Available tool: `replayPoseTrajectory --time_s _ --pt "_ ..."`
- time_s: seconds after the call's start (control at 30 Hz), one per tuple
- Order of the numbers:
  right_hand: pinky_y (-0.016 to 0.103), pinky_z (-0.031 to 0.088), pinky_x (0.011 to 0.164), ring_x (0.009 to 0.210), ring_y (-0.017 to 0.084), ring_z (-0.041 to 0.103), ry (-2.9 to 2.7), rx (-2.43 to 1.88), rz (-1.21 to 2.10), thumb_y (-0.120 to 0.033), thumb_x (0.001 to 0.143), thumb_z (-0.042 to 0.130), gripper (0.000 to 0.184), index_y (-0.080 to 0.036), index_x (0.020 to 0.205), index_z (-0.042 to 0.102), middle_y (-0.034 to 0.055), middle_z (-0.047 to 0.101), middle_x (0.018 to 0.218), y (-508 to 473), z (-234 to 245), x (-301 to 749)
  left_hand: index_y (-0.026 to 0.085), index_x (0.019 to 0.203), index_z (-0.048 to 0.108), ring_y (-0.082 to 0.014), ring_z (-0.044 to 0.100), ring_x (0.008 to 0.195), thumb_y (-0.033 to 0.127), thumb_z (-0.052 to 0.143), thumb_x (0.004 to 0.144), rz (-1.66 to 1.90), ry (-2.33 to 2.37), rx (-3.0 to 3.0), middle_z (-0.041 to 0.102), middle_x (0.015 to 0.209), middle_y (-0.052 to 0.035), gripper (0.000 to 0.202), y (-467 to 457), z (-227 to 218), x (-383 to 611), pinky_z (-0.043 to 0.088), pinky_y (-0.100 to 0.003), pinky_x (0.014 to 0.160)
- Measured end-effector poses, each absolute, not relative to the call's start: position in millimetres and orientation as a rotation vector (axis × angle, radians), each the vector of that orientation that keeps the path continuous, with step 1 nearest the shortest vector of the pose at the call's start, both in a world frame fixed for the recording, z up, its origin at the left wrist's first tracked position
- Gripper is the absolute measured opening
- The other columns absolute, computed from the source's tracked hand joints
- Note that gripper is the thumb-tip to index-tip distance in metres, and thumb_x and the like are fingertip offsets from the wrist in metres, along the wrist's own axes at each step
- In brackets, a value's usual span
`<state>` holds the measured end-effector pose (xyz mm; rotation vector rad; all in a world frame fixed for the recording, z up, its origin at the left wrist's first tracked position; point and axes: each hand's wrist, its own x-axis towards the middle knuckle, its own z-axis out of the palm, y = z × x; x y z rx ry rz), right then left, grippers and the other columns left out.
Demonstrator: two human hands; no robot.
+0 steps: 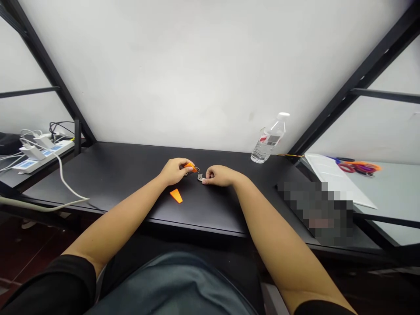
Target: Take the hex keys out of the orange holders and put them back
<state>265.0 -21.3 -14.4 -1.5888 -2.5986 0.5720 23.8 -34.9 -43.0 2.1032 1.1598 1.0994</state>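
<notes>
At the far upper left, a white power strip (pixel 49 154) sits beside the black counter (pixel 108 175). On the counter, an orange wedge (pixel 176 196) lies just below the left hand (pixel 175 171), which is closed, pinching a small orange-and-metal piece (pixel 190 167). Just to its right, the right hand (pixel 220 176) is also closed, pinching a small silver metal piece (pixel 200 177) at its fingertips, nearly touching the other piece. Further right stands a water bottle (pixel 267 142), with red-handled scissors (pixel 348 167) at the upper right.
</notes>
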Motion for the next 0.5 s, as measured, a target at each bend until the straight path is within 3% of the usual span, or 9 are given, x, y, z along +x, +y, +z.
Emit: replayPoseTrajectory --time_s 0.23,0.4,0.5 --pt "0.029 0.041 0.059 0.067 0.018 0.061 -2.634 -1.480 0.593 -0.055 0.079 0.070 0.032 -0.023 0.073 0.066 0.0025 0.071 0.077 -25.2 -9.9 270.2 0.020 0.098 0.077 -0.0167 0.066 0.073 0.038 0.065 0.085 1.087 1.181 2.112 0.077 0.093 -0.0043 0.024 -34.8 -43.7 23.6 0.054 -0.030 0.073" --pt "0.031 0.046 0.067 0.071 0.019 0.061 -2.344 -1.282 0.408 -0.046 0.088 0.059 0.027 -0.021 0.083 0.069 0.0056 0.072 0.082 -20.4 -8.0 273.9 0.020 0.098 0.077 -0.0161 0.067 0.073 0.039 0.068 0.085 1.078 1.148 2.069 0.077 0.091 -0.0043 0.026 -33.9 -45.3 23.7 0.054 -0.029 0.073" --pt "0.034 0.052 0.075 0.076 0.020 0.066 -2.041 -1.060 0.497 -0.047 0.091 0.059 0.028 -0.021 0.090 0.069 0.0057 0.074 0.086 -18.1 -11.3 269.2 0.019 0.099 0.076 -0.0162 0.069 0.075 0.042 0.070 0.084 1.079 1.107 2.020 0.077 0.091 -0.0049 0.028 -32.2 -47.2 23.8 0.055 -0.029 0.074"
